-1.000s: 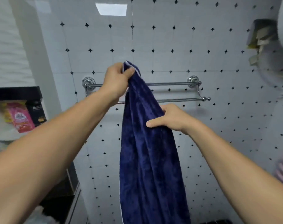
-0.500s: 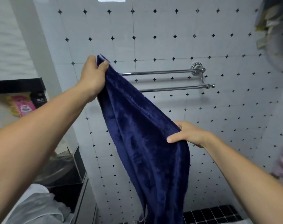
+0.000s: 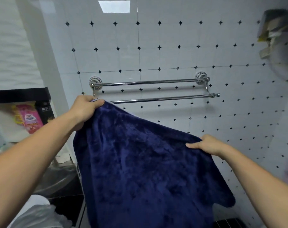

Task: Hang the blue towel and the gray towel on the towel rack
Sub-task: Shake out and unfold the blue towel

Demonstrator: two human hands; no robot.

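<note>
Navy plush is pinched along its top edge at both ends: the left grip (image 3: 86,111) clenches one corner just below the towel rack (image 3: 149,82), and the right grip (image 3: 205,144) grasps the other end, lower and well apart. This spreads the blue towel (image 3: 148,162) wide, probably to drape evenly. It is not yet over either bar; the gray towel I cannot pick out.

light: bright, even, cool | glare: rectangular lamp reflection (image 3: 114,6) on glossy wall tiles (image 3: 172,35), top centre | shadows: soft, beneath towel rack (image 3: 149,82) | blur: objects at right edge smeared | distortion: wide-angle bowing at frame edges
</note>
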